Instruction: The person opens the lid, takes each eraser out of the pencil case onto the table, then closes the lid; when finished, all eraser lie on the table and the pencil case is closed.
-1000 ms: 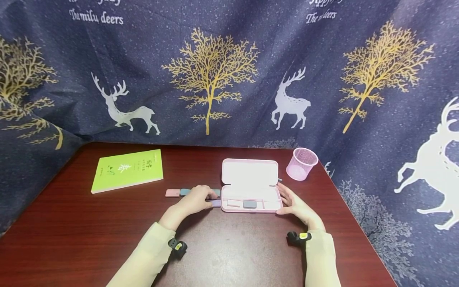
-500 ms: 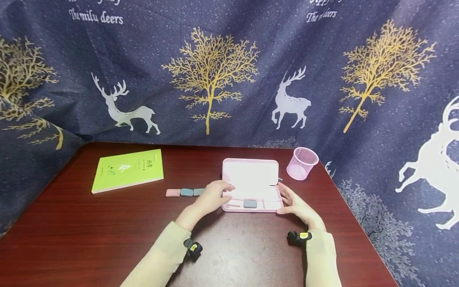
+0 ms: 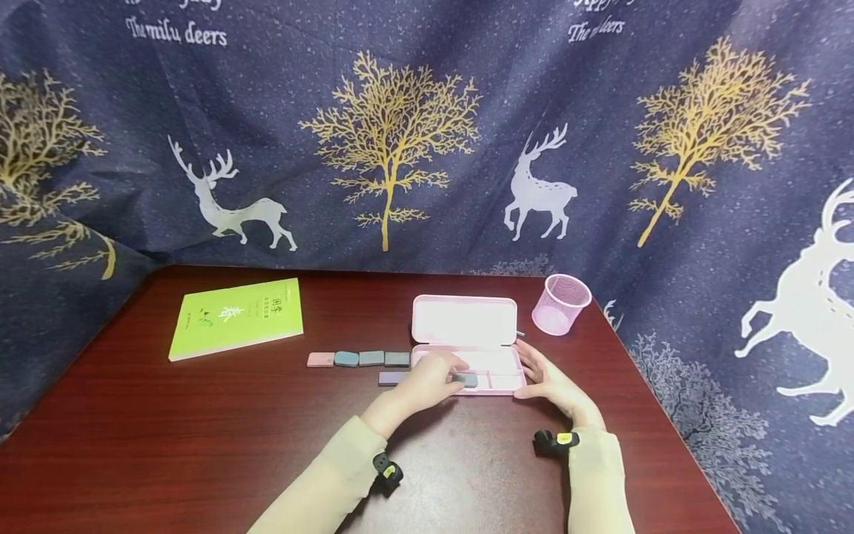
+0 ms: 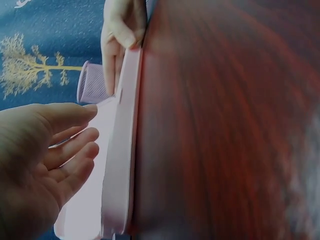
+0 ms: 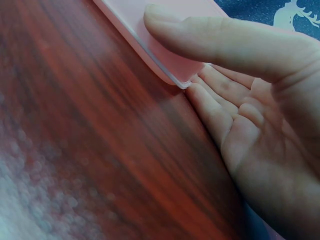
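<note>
Case: pink case (image 3: pixel 465 348) sits open on the table (image 3: pixel 167 437), lid up at the far side, tray on the near side.
Left hand: left hand (image 3: pixel 427 382) is over the left part of the tray, right by a grey eraser (image 3: pixel 467 380) inside. From the head view I cannot tell if the fingertips pinch it. In the left wrist view the fingers (image 4: pixel 75 155) look loose and a bit spread, with nothing in them.
Right hand: right hand (image 3: pixel 550 382) rests flat at the right end of the case. Its thumb (image 5: pixel 210 35) lies on the rim and its fingers (image 5: pixel 215 110) touch the corner. It is spread, not pinching.
Erasers: four more lie in a row on the table, left of the case: pink (image 3: pixel 320 360) then three grey-blue ones (image 3: pixel 371 359). A purple one (image 3: pixel 390 378) lies just nearer.
How they handle: I think an eraser is small, light, a bit soft and not slippery. Pinch it by its two long sides.
How the case handles: it looks light, hard and smooth, so it may slide. Hold it at an end or a corner.
Other things: green book (image 3: pixel 236 317) far left, pink cup (image 3: pixel 563 302) far right.
</note>
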A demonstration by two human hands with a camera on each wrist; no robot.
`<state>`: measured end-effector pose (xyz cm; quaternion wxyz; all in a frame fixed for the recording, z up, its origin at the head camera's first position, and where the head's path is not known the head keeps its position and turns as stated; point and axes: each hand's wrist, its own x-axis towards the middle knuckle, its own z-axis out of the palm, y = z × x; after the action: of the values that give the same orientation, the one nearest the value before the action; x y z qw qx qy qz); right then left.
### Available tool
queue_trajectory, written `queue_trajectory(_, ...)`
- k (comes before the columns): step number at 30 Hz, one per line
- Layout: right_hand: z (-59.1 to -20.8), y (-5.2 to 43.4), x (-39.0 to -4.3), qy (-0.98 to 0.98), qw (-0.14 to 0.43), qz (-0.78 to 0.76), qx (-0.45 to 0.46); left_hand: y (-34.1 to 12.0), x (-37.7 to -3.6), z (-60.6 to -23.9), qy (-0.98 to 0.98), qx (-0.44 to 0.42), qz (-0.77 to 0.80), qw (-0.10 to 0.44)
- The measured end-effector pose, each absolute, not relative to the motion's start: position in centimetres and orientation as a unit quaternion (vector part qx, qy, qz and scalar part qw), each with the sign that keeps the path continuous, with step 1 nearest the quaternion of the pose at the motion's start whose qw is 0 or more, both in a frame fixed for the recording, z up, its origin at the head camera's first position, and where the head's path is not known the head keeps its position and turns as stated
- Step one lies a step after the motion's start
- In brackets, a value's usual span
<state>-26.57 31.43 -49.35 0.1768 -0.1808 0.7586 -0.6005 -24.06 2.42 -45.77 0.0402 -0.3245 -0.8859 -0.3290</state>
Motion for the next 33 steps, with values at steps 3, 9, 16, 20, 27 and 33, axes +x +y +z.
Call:
queue_trajectory(3, -49.3, 31.4, -26.6, 0.760, 0.178, -0.599, -0.180, 3.0, -24.0, -45.8, -0.895, -0.333, -0.294, 0.039)
queue_trajectory(9, -49.2, 31.4, -26.5, 0.758, 0.179, -0.601, -0.181, 3.8, -23.7, -45.8, -0.904, -0.349, -0.245, 0.040)
queue_trajectory(16, -49.2, 31.4, -26.5, 0.758, 0.178, -0.601, -0.182, 4.1, -23.4, -45.8, -0.908, -0.343, -0.238, 0.035)
queue_trajectory(20, -49.2, 31.4, -26.5, 0.759, 0.178, -0.600, -0.182, 4.2, -23.4, -45.9, -0.911, -0.339, -0.233, 0.036)
queue_trajectory(27, -49.2, 31.4, -26.5, 0.760, 0.177, -0.599, -0.179, 4.4, -23.3, -46.0, -0.918, -0.322, -0.227, 0.030)
queue_trajectory(33, -49.2, 31.4, -26.5, 0.761, 0.177, -0.598, -0.180, 4.6, -23.2, -46.0, -0.922, -0.317, -0.219, 0.029)
